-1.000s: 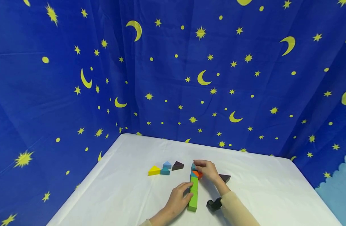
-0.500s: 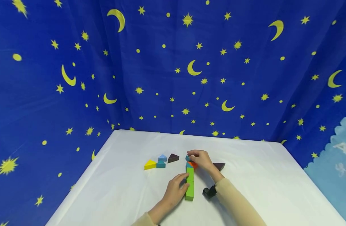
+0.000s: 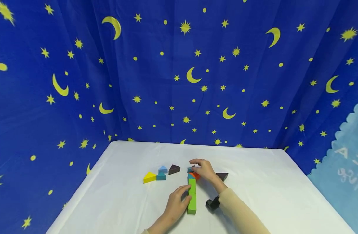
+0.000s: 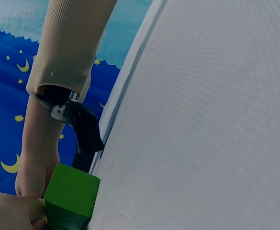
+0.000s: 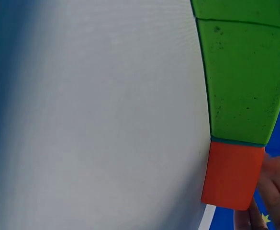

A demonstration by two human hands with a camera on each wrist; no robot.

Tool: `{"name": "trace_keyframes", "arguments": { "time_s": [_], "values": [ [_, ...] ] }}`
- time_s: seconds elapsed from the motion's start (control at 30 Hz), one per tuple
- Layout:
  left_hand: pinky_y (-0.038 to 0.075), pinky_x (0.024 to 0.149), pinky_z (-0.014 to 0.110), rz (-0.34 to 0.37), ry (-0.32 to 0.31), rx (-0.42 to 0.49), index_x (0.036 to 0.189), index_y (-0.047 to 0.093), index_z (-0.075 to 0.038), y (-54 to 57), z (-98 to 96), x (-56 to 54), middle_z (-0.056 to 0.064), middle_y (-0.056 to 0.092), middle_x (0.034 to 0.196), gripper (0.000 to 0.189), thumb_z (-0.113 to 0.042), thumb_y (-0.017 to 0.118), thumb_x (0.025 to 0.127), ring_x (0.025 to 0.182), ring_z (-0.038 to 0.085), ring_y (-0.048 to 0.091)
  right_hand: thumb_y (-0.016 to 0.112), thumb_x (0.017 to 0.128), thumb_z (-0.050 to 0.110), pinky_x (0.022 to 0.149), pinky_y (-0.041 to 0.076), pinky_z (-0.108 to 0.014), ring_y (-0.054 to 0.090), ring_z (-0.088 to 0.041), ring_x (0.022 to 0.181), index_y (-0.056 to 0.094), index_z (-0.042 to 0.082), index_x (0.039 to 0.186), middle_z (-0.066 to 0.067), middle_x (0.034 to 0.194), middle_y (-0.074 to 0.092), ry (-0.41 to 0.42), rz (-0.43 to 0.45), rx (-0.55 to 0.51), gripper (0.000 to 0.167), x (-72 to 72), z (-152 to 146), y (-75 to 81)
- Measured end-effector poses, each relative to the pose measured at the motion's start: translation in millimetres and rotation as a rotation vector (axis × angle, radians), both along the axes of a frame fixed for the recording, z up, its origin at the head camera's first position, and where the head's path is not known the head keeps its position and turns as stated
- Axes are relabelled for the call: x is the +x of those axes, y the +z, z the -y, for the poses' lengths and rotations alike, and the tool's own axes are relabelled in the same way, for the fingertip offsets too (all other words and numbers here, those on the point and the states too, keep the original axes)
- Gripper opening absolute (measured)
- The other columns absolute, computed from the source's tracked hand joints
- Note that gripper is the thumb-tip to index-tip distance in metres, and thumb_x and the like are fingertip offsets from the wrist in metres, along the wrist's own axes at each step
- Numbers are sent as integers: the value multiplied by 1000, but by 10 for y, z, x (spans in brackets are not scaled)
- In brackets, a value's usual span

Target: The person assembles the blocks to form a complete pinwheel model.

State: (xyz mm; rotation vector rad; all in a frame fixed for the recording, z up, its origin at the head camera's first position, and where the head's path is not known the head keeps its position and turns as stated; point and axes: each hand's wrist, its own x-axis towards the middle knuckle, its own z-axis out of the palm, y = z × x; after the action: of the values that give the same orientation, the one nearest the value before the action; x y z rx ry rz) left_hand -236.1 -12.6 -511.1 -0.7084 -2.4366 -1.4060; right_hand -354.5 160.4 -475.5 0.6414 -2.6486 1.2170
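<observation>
On a white table (image 3: 272,195), a person's hands meet at a narrow row of blocks before a star-and-moon curtain (image 3: 155,81). We see the left hand (image 3: 173,204) loosely curved, finger and thumb apart, touching the left side of two green blocks (image 3: 192,204) laid end to end. A blue wedge (image 3: 191,175) and an orange block (image 3: 197,175) follow at the row's far end. There the right hand (image 3: 205,169) reaches in with thumb and fingers bent beside a teal block (image 3: 190,169); we cannot tell whether it grips it. To the left of the row, we find a yellow triangle (image 3: 150,177) just beside a teal triangle (image 3: 161,176), with a pale blue triangle (image 3: 163,169) and a dark triangle (image 3: 174,169) near them. Another dark piece (image 3: 223,176) lies beyond the right wrist, where a black device (image 3: 213,204) juts from the beige sleeve (image 3: 240,209).
</observation>
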Motion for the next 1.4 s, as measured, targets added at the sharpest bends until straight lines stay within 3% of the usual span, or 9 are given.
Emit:
{"name": "trace_keyframes", "arguments": {
  "time_s": [0.23,0.47,0.77,1.03,1.4],
  "values": [
    [46,95,43,3,24,-6,124,58,-1,4,4,42,10,61,121,39,-9,65,87,111,27,57,65,83,-3,88,52,-42,63,-30,100,69,0,107,-9,101,69,29,52,-20,25,36,-25,-21],
    [48,93,43,-72,27,-3,122,59,1,-24,-6,18,11,62,118,38,-7,66,86,108,27,59,67,85,6,84,52,-42,63,-26,95,70,2,106,-8,101,69,-65,65,-15,21,23,-30,-14],
    [47,95,42,-31,26,7,123,59,0,-17,3,25,10,62,119,38,-8,65,86,110,26,58,69,84,7,78,53,-38,61,-22,89,70,3,105,-7,97,69,-99,106,6,22,36,-20,-25],
    [48,93,43,-86,39,9,121,60,1,-28,-9,38,12,63,117,37,-5,66,85,108,27,59,71,82,10,74,53,-34,61,-19,84,71,3,102,-5,93,69,-98,125,0,21,98,-20,-7],
    [47,94,42,-73,34,4,121,60,1,-22,-4,40,12,63,117,37,-5,66,85,109,27,59,69,85,13,74,53,-34,62,-18,84,70,2,105,-5,95,69,-98,144,13,23,101,-24,-19]
  ]
}}
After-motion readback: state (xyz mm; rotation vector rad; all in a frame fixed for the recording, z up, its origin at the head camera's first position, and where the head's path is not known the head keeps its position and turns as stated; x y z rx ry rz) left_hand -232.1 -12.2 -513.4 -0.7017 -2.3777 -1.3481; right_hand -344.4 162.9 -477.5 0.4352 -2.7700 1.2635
